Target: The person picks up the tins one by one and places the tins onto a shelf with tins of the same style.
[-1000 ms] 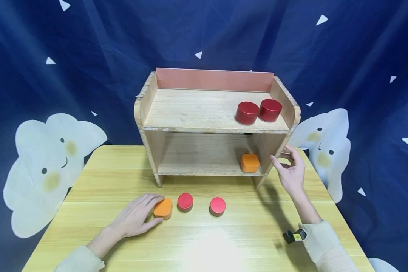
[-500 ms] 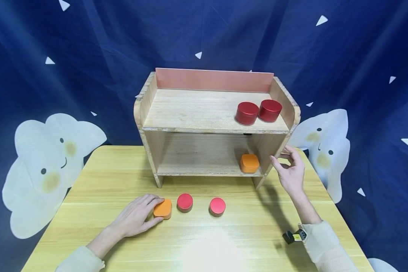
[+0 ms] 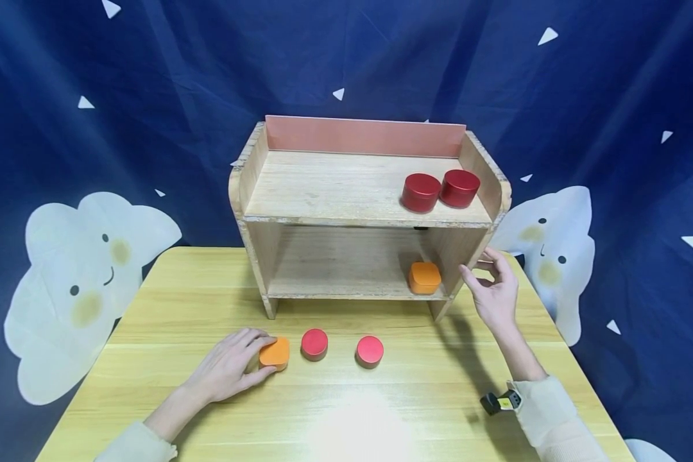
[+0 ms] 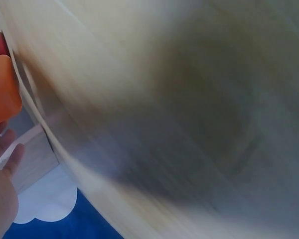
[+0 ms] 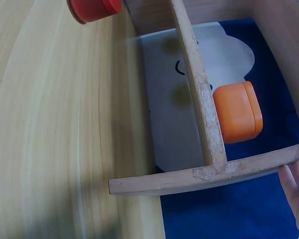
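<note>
At the front left of the table, my left hand holds a rounded-square orange tin between fingers and thumb. The left wrist view has this orange tin at its left edge, partly cut off. Over on the right, my right hand grips the side panel of a two-tier wooden shelf, thumb at the front edge and fingers around the outside. In the right wrist view, fingertips touch the panel's outer face. A second orange tin sits on the lower tier near that panel.
Two small round red tins, a left one and a right one, stand on the table before the shelf. Two larger dark red tins occupy the upper tier's right end. A blue curtain hangs behind the table.
My left hand and the orange tin have shifted very slightly left. The right hand keeps its place on the shelf panel, and the other tins stay put.
</note>
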